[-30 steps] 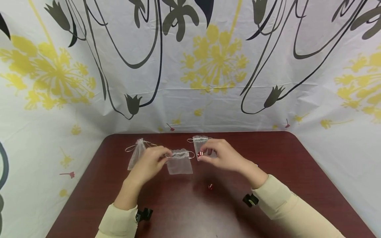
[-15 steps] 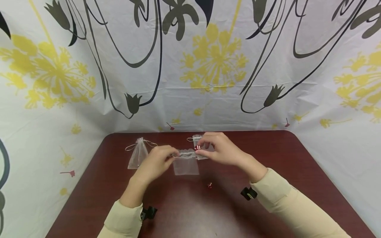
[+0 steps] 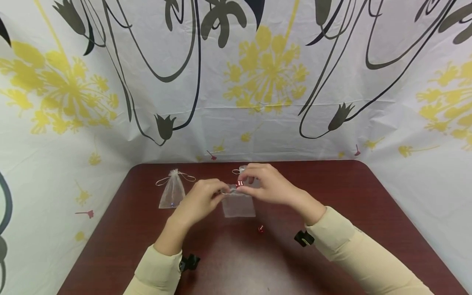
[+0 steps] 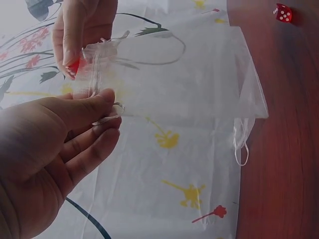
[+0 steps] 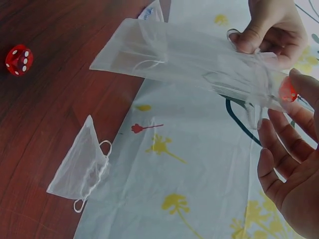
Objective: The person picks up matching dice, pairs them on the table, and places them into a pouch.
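Note:
A sheer white drawstring bag (image 3: 239,206) hangs between the hands, its mouth upward. My left hand (image 3: 200,200) pinches the gathered edge of its mouth between thumb and fingers, as the left wrist view also shows. My right hand (image 3: 271,184) pinches a red die (image 3: 240,184) with white pips right at the bag's mouth. In the right wrist view this die (image 5: 288,90) seems to lie at the opening, partly behind the sheer fabric; whether it is inside, I cannot tell. A second red die (image 3: 261,229) rests on the table, nearer the body.
Another sheer bag (image 3: 171,192) with its cord tied lies at the left, a small bluish thing showing in its bottom. A flat sheer bag (image 5: 77,167) lies behind the right hand. The dark red table (image 3: 324,180) meets a patterned cloth (image 3: 265,135) at its back edge.
The left hand has moved right with the bag, and the right hand has moved slightly left with the die, so die and bag mouth now meet. The die on the table has stayed put.

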The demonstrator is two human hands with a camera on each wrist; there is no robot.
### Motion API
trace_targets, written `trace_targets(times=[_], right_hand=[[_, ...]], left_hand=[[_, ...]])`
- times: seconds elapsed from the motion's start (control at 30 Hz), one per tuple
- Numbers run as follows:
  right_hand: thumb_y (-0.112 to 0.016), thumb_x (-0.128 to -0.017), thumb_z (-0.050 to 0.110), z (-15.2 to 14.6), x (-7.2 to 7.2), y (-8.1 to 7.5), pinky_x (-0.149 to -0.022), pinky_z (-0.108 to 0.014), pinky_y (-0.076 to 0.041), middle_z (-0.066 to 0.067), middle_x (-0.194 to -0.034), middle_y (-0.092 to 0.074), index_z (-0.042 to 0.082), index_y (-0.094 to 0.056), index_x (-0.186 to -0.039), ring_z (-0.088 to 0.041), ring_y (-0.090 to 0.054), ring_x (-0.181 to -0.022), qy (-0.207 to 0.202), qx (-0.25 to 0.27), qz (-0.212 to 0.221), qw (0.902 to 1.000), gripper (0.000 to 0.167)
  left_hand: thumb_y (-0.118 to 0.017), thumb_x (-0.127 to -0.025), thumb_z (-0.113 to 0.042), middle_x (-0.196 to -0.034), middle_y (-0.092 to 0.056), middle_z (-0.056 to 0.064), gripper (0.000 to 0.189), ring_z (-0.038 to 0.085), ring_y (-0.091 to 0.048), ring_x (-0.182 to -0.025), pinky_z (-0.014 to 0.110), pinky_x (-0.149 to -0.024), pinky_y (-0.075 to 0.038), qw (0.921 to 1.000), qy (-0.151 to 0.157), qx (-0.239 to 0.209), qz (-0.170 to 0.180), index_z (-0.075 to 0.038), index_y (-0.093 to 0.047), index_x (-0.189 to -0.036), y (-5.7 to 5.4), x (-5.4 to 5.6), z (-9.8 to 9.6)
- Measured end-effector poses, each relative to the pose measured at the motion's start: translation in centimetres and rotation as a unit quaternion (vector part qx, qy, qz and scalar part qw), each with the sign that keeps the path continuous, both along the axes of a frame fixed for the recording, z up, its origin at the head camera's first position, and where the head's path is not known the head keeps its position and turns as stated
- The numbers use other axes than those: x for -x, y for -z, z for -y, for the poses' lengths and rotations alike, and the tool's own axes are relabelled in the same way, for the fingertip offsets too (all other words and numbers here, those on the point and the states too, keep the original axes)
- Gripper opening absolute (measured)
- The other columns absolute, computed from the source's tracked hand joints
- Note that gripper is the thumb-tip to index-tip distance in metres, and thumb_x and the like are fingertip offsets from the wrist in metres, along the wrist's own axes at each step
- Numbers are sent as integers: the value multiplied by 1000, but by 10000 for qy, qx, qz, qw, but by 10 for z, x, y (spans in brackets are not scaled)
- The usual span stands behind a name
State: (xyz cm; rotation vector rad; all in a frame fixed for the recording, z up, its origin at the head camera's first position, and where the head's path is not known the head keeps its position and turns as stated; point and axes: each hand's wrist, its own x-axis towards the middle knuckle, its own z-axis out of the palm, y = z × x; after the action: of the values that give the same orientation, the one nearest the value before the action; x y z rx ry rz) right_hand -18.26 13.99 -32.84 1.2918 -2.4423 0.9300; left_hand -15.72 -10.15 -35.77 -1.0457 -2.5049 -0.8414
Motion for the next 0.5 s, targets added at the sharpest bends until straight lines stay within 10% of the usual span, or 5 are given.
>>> trace_targets(times=[0.5], right_hand=[[-81, -88, 18, -12, -1, 15, -74, -29, -55, 1, -100, -70, 9, -73, -108, -18, -67, -84, 71, 382, -11, 9992, 24]], left_hand=[[-82, -80, 6, -86, -73, 0, 17, 12, -68, -77, 27, -69, -56, 9986, -76, -275, -448, -7, -76, -89, 8, 2, 6]])
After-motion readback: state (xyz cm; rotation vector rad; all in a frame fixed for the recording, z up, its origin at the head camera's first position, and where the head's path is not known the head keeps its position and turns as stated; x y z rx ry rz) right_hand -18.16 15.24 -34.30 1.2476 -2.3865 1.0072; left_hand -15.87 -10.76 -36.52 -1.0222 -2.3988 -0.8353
